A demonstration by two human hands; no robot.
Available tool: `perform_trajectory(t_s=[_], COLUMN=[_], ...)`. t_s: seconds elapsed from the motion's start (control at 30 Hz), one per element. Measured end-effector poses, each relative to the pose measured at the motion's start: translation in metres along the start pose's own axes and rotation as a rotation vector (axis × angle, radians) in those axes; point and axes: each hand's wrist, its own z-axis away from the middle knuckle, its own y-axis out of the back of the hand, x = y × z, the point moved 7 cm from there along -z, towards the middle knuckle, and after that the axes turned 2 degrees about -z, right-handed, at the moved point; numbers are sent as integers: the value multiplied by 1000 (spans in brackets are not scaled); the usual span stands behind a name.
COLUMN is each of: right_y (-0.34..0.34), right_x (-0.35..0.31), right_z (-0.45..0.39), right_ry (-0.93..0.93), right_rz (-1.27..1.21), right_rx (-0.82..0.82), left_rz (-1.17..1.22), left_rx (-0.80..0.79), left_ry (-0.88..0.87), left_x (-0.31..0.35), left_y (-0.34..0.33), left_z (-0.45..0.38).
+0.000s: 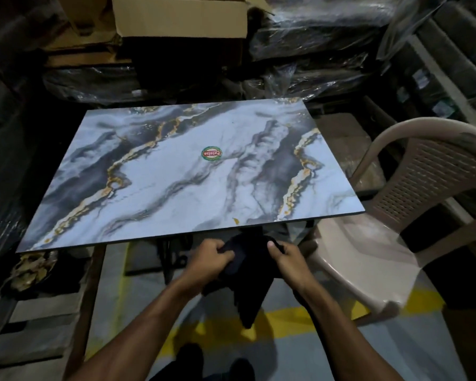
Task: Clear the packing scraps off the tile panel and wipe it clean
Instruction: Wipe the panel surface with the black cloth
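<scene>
A marbled tile panel (pixel 176 182), pale blue-white with dark grey bands and gold veins, lies flat across the middle of the view on a dark stand that shows only below its near edge. A round red-and-green sticker (pixel 212 153) sits near the panel's centre. A small yellowish scrap (pixel 235 221) lies on the panel close to the near edge, right of the middle.

Both hands are held in front of the near edge, below the panel's level, and grip a dark cloth (pixel 248 276) between them. The left hand (pixel 215 259) has its fingers curled round the cloth's left part; the right hand (pixel 287 258) pinches the right part with thumb on top. The cloth hangs down from the hands to a point above the floor and does not touch the panel.

To the right stands a beige plastic chair (pixel 396 215), its seat just beside the panel's near right corner. Beyond the far edge is a cardboard box (pixel 182 17), with dark bundles wrapped in clear plastic (pixel 313 50) to its right and below it. On the left near side, a crumpled piece of wrapping (pixel 32 268) lies below the panel's near left corner. The floor (pixel 154 312) is grey with a yellow stripe (pixel 280 323) running under the cloth.
</scene>
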Motion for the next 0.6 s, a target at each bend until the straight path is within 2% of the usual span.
perform_trajectory(t_s=[0.07, 0.13, 0.2, 0.27, 0.33, 0.37, 0.4, 0.43, 0.53, 0.6], right_y=[-5, -7, 1, 15, 32, 41, 49, 58, 85, 110], right_x=[-7, -10, -10, -7, -8, -10, -12, -14, -20, -21], right_z=[12, 22, 28, 26, 23, 23, 21, 21, 22, 23], right_ry=[31, 62, 102, 109, 112, 96, 83, 74, 64, 68], right_rz=[-113, -200, -235, -234, -206, -198, -215, -254, -435, -556], right_rx=[-51, -116, -140, -106, 8, 63, 106, 125, 138, 179], left_rz=[460, 715, 728, 547, 251, 196, 227, 294, 417, 339], left_rx=[-162, -276, -350, -328, -110, -6, 12, -64, -618, -924], left_ry=[112, 159, 114, -70, -315, -394, -436, -443, -366, -333], left_x=[18, 38, 50, 61, 72, 77, 82, 85, 94, 104], left_y=[-38, -60, -70, -69, -55, -48, -45, -48, -78, -100], left_z=[8, 13, 12, 1, -15, -20, -25, -33, -44, -35])
